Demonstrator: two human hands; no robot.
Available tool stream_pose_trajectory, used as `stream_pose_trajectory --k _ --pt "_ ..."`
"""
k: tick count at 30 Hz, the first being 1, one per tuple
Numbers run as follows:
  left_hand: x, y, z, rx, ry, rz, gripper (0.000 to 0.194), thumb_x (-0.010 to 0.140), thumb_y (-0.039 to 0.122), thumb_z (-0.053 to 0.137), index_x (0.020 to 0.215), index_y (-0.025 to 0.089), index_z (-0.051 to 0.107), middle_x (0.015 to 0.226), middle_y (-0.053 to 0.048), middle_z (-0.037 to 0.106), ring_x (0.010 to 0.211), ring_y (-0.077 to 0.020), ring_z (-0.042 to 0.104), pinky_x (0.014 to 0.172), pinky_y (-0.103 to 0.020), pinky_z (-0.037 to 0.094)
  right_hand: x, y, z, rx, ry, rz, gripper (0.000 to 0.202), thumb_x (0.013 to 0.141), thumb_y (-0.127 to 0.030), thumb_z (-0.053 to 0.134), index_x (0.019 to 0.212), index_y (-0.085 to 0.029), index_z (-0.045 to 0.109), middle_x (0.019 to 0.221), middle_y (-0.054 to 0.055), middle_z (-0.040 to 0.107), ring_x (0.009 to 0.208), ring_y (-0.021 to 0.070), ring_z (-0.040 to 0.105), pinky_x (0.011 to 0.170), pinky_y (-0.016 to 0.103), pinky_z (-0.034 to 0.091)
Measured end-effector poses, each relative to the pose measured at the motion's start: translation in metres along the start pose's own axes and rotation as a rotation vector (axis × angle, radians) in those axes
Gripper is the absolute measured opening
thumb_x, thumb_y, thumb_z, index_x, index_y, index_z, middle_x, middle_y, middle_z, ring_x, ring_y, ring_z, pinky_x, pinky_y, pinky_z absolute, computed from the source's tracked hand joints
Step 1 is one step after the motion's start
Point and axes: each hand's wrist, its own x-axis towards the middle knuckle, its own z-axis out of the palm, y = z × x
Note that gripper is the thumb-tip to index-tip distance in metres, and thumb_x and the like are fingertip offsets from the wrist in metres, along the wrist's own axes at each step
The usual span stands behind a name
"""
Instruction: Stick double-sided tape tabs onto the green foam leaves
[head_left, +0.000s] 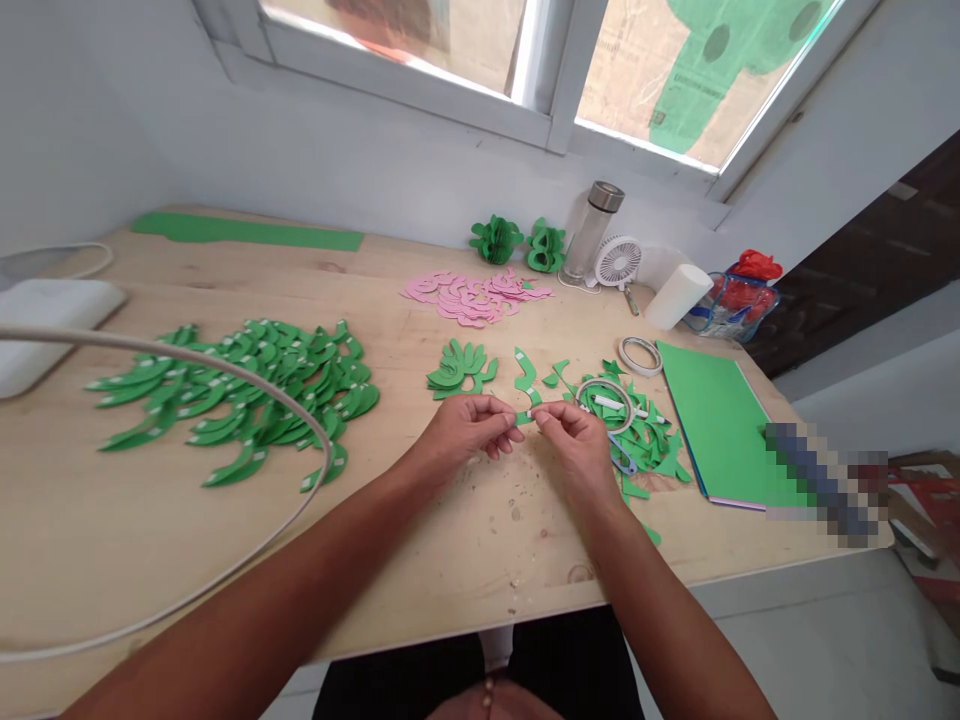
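Observation:
Between my two hands is a small curved green paper cutout (523, 418) with a little white patch on it. My left hand (472, 430) pinches its left end between thumb and fingers. On the other side, my right hand (577, 445) is closed on its right end, the fingertips partly covering it. Just beyond the hands lies another curved green paper piece (523, 370) bearing a white patch. A small stack of green paper cutouts (454, 370) sits up and left of my left hand. Green scraps (652, 440) spread beside my right hand, with tape rolls (640, 356) on and near them.
A large heap of green paper pieces (262, 385) covers the left side, crossed by a pale cable (300, 405). Pink cutouts (476, 298), a glass bottle (592, 235) and a small fan (619, 262) stand or lie at the back. Green sheets (720, 430) lie right.

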Motion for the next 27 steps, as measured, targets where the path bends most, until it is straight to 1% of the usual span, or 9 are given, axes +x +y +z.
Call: stream_pose_trajectory --k 4,7,10,17,27 --pt "-0.0005 0.0006 0.0008 0.006 0.004 0.011 0.017 0.067 0.030 0.069 0.069 0.014 0.064 0.064 -0.004 0.069 0.051 -0.0105 0.056 0.051 -0.022 0.045 -0.0003 0.0009 -0.0002 -0.019 -0.066 -0.031 0.016 0.073 -0.032 0.064 0.073 -0.017 0.069 0.074 0.002 0.064 0.069 0.0147 0.056 0.062 0.025 0.042" --pt "0.0002 0.0002 0.0004 0.000 -0.003 0.018 0.017 0.067 0.030 0.069 0.069 0.014 0.064 0.064 -0.004 0.069 0.052 -0.0107 0.056 0.051 -0.022 0.045 -0.0006 0.0019 0.0007 -0.017 -0.081 -0.064 0.013 0.074 -0.030 0.063 0.073 -0.018 0.070 0.076 0.002 0.064 0.070 0.0145 0.057 0.063 0.025 0.043" --pt "0.0010 -0.0002 -0.0005 -0.007 -0.004 0.019 0.017 0.066 0.030 0.070 0.068 0.014 0.064 0.064 -0.004 0.069 0.052 -0.0107 0.056 0.051 -0.023 0.045 -0.0007 0.0032 0.0011 -0.028 -0.086 -0.101 0.012 0.075 -0.027 0.062 0.073 -0.019 0.071 0.076 0.002 0.063 0.071 0.0144 0.057 0.063 0.026 0.043" --pt "0.0021 -0.0005 -0.0009 -0.011 -0.004 0.015 0.018 0.066 0.031 0.070 0.068 0.014 0.064 0.062 -0.003 0.068 0.050 -0.0106 0.056 0.051 -0.023 0.045 -0.0004 0.0062 -0.0001 -0.145 -0.068 -0.206 0.012 0.076 -0.025 0.062 0.076 -0.019 0.072 0.077 0.004 0.064 0.075 0.0162 0.059 0.063 0.026 0.044" --pt "0.0005 0.0004 -0.0007 -0.013 -0.002 0.014 0.017 0.066 0.030 0.070 0.068 0.014 0.067 0.063 -0.003 0.068 0.051 -0.0107 0.056 0.052 -0.023 0.045 -0.0011 0.0059 -0.0005 -0.187 -0.074 -0.250 0.014 0.077 -0.026 0.061 0.076 -0.019 0.073 0.076 0.004 0.064 0.073 0.0161 0.058 0.060 0.026 0.044"
